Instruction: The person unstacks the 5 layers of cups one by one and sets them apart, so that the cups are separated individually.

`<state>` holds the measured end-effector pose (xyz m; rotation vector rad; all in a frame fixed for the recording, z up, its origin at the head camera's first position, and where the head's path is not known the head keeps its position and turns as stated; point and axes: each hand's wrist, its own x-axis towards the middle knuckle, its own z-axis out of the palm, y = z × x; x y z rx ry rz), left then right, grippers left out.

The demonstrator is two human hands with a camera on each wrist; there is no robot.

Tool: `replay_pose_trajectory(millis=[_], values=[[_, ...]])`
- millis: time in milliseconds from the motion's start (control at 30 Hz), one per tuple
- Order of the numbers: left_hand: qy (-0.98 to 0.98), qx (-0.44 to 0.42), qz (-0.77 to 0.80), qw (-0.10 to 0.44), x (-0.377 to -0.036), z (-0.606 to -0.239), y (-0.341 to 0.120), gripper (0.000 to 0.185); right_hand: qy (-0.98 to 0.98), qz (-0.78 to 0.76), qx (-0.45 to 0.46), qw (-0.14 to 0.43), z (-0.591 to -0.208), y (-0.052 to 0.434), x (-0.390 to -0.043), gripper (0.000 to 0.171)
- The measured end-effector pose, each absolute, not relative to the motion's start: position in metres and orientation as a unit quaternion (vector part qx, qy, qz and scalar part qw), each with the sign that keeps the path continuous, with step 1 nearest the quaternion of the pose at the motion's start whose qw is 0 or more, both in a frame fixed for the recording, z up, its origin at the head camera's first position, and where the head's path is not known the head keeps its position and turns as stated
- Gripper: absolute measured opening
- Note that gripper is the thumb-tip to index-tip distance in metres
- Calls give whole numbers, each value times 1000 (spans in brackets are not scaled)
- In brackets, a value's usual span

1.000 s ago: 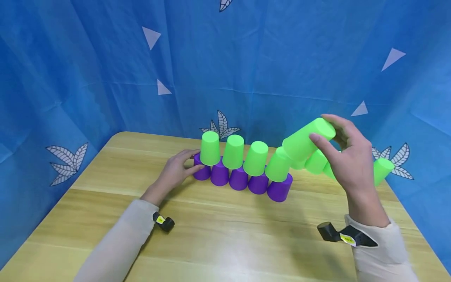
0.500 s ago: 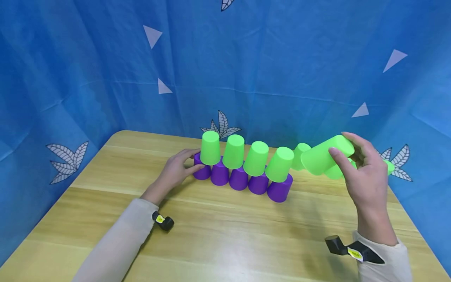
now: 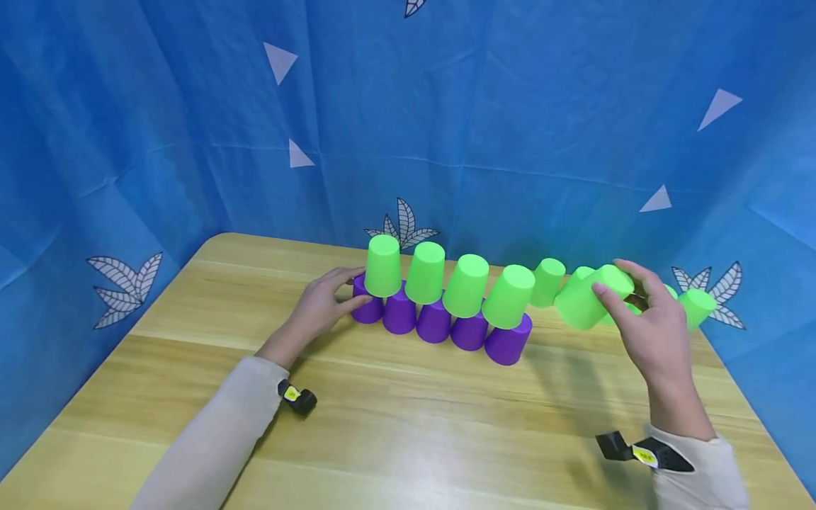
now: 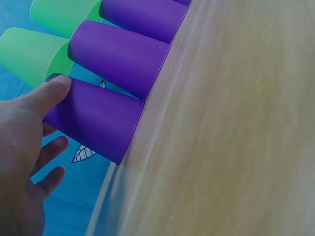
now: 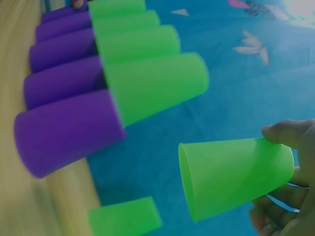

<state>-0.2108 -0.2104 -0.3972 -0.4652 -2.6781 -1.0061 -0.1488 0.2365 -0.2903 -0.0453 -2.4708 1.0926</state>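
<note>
Head view shows the right hand [image 3: 650, 333] pinching a tilted green cup [image 3: 589, 301] just right of the stacked rows, while the left hand [image 3: 319, 308] steadies the end purple cup [image 3: 367, 308] with relaxed fingers; seemingly a cup is being carried off or set down, needing a gentle lowering. Left wrist view confirms the thumb on the purple cup [image 4: 93, 118]. Right wrist view shows the green cup [image 5: 231, 174] clear of the rows, though blurred, and the table beneath is hidden.

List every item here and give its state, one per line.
Purple cups: five, upside down, in a row on the table.
Green cups on top: four, upside down, resting on the purple row.
Held green cup: tilted, in the air, in the right hand grip.
Left hand: touching the end purple cup.
Loose green cups: behind the right hand.
</note>
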Motion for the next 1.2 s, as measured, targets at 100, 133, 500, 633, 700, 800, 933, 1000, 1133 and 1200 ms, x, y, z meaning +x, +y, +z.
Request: replay_pose_trajectory(millis=[100, 133, 500, 633, 700, 800, 933, 1000, 1133, 1200], values=[[-917, -159, -347, 119, -210, -399, -211, 60, -906, 375, -10, 197, -299, 238, -156, 60], [-916, -160, -347, 119, -210, -399, -211, 60, -910, 368, -8, 192, -302, 238, -159, 62], [-919, -157, -344, 113, -214, -393, -210, 60, -925, 345, 9, 159, -328, 243, -181, 64], [-917, -159, -346, 118, -213, -395, -210, 60, -930, 333, 22, 154, -338, 242, -185, 63], [-916, -161, -348, 119, -212, -396, -211, 60, -932, 331, 27, 148, -342, 241, -187, 62], [-915, -164, -349, 122, -211, -397, -212, 60, -934, 326, 33, 141, -347, 240, -189, 62], [-913, -167, -351, 124, -209, -397, -212, 60, -935, 325, 39, 135, -355, 239, -191, 61], [-913, -168, -351, 125, -209, -396, -212, 60, -936, 323, 40, 132, -357, 238, -191, 60], [-914, -167, -349, 122, -209, -395, -211, 60, -937, 322, 40, 125, -358, 237, -191, 61], [-914, -165, -350, 120, -209, -395, -211, 60, -939, 320, 38, 122, -358, 237, -190, 62]])
